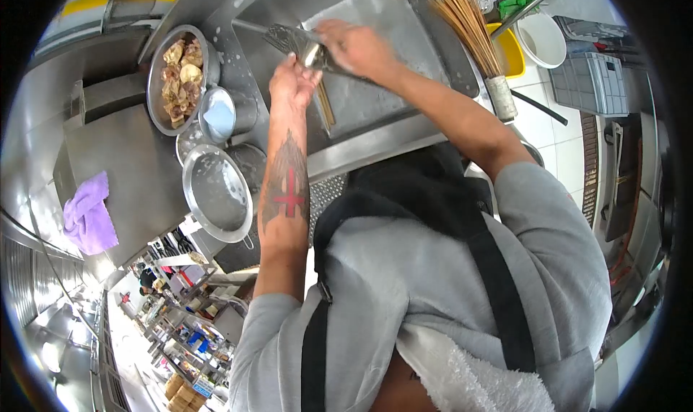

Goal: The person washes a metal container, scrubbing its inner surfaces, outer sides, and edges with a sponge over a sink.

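Note:
Both of my hands are over a metal sink (pixel 375 139). They are at a shiny slotted metal utensil (pixel 287 39), whose exact kind I cannot make out. My left hand (pixel 294 87) is closed, its fingertips pinching the utensil's lower edge. My right hand (pixel 361 49) is smeared by motion, its fingers curled over the utensil's other side. Part of the utensil is hidden under it. Beneath the hands lies a wet grey sheet or board (pixel 382 22). Thin wooden sticks (pixel 326 107) rest on it beside my left wrist.
Left of the sink stand a bowl of raw-looking meat pieces (pixel 184 80), a metal pot with a bluish cloth (pixel 219 117) and a large metal strainer (pixel 216 192). A purple cloth (pixel 90 213) lies farther left. On the right are a bamboo brush (pixel 480 44) and a white bucket (pixel 543 40).

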Demonstrator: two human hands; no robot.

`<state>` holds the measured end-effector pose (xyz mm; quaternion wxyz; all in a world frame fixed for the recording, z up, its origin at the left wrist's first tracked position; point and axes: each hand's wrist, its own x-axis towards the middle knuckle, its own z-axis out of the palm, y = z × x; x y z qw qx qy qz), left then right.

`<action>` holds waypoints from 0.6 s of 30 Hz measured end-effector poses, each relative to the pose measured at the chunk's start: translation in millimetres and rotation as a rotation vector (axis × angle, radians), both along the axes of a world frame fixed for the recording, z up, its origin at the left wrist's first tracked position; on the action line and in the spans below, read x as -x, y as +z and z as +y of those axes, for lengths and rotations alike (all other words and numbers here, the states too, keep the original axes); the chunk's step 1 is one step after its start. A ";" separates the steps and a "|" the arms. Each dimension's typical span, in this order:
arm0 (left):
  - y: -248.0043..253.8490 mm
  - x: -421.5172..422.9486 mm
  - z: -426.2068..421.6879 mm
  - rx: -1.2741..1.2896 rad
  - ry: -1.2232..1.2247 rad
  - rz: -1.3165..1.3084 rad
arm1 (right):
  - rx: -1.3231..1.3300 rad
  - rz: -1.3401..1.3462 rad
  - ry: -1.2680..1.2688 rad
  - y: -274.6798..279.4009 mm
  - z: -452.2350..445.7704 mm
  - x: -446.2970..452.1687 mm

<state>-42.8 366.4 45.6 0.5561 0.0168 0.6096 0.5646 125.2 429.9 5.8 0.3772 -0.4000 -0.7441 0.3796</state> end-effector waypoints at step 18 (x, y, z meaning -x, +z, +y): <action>-20.4 -8.2 3.8 -0.088 0.063 -0.121 | -0.333 -0.017 0.056 2.8 -37.8 -0.3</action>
